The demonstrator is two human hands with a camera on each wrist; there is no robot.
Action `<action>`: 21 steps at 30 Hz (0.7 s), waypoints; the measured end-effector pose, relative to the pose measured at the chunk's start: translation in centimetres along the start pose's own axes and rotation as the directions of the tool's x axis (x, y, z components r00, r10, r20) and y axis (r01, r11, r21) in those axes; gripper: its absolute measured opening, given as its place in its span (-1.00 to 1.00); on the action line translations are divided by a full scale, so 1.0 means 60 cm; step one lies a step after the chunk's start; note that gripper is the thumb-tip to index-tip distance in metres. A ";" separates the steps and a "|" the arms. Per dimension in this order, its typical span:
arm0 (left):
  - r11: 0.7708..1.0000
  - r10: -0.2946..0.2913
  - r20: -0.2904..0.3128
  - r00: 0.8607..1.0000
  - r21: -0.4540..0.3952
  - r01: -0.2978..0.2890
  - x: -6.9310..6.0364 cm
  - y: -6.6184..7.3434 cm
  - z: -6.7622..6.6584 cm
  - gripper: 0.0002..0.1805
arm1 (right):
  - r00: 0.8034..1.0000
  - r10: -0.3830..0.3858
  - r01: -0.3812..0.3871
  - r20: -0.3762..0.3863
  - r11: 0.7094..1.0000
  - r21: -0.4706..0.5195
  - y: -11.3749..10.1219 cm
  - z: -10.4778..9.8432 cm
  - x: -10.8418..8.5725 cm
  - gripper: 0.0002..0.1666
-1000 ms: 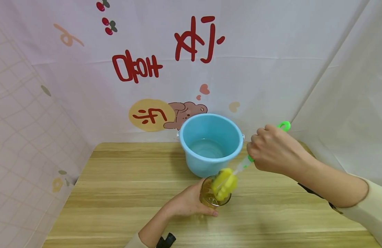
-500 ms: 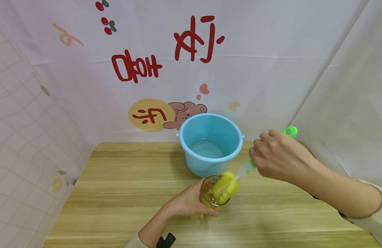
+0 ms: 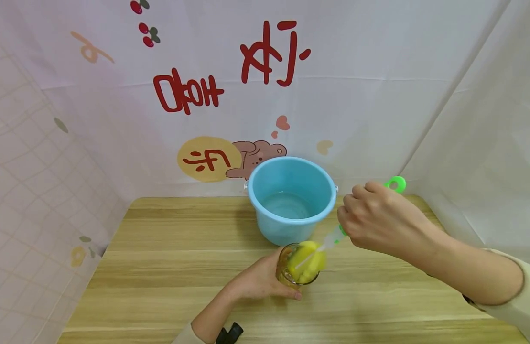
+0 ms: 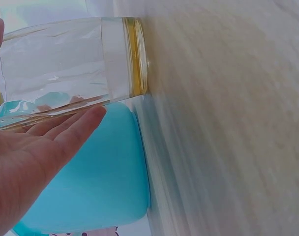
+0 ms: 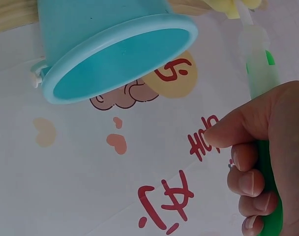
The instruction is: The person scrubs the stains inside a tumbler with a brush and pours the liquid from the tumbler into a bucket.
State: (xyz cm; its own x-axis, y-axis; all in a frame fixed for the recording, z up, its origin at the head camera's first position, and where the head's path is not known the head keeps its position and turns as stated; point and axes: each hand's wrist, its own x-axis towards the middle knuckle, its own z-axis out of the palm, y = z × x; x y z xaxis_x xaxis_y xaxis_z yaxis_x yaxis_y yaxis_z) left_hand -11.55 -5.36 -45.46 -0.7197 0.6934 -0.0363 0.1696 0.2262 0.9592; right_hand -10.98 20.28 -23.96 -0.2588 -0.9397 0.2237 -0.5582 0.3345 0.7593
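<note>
On the wooden table stands a clear amber-tinted glass (image 3: 285,276), which my left hand (image 3: 262,278) grips round its side. The left wrist view shows the glass (image 4: 66,59) base on the tabletop and straight-looking fingers along its wall. My right hand (image 3: 378,217) holds a bottle brush by its green handle (image 5: 269,169), fingers curled round it. The brush's yellow sponge head (image 3: 309,260) sits tilted at the mouth of the glass, partly inside and blurred. How deep it reaches is hard to see.
A light blue bucket (image 3: 297,222) with some water in it stands just behind the glass, near the back of the table (image 3: 183,267). A white printed cloth (image 3: 359,110) hangs behind and along both sides.
My right hand and the brush shift slightly right and down, then back left, with the sponge head moving at the glass's mouth. The left hand and glass stay in place.
</note>
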 end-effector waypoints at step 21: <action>1.000 -0.006 -0.004 1.000 0.015 0.006 0.001 -0.003 0.002 0.01 | 0.999 0.033 -0.033 0.001 0.999 0.036 0.004 0.019 0.014 -0.50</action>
State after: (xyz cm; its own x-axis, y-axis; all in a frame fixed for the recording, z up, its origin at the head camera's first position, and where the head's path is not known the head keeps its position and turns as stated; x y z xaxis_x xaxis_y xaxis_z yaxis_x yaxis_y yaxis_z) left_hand -11.54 -5.30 -45.64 -0.7235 0.6891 -0.0408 0.1752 0.2405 0.9547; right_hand -12.18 19.67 -24.30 -0.2775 -0.9281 0.2482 -0.5773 0.3676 0.7291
